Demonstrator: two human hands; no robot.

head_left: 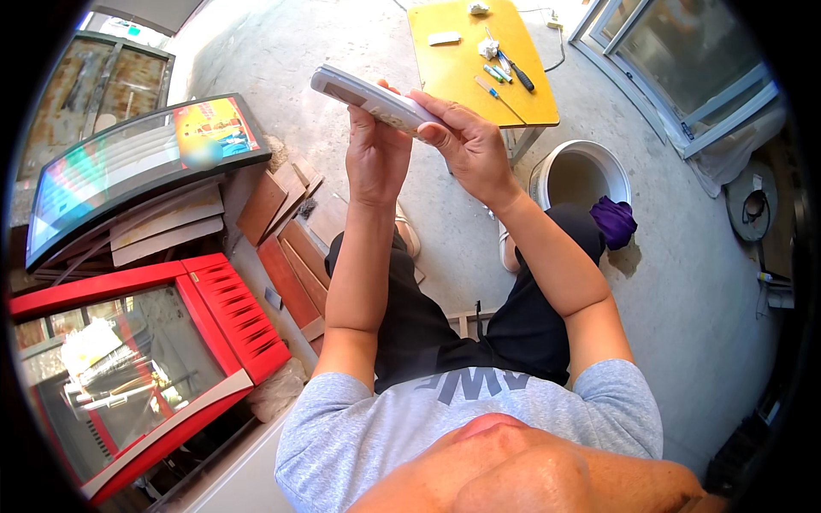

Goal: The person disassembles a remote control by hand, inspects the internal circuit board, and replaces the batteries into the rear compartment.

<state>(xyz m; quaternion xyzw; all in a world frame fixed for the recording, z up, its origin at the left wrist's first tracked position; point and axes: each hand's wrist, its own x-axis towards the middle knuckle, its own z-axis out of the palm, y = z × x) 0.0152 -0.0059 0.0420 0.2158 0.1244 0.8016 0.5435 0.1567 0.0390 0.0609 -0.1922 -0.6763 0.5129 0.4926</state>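
Observation:
A flat, pale grey, oblong device (376,100) with a dark window near its far left end is held up in front of me, tilted. It looks like a handheld electronic unit, but its exact kind cannot be made out. My left hand (379,158) grips it from beneath, thumb at the near edge. At its right end, my right hand (470,150) is closed around it, with fingers along the far side and thumb on the near side. Both palms partly hide its underside and right end.
Beyond my hands stands a yellow table (440,64) holding a screwdriver (521,79), crumpled tissue (488,49) and small tubes. A white bucket (537,184) with a purple cloth (612,222) is at right. Wooden boards (291,274), a red-framed glass door (235,312) and a black-framed panel (244,128) crowd the left.

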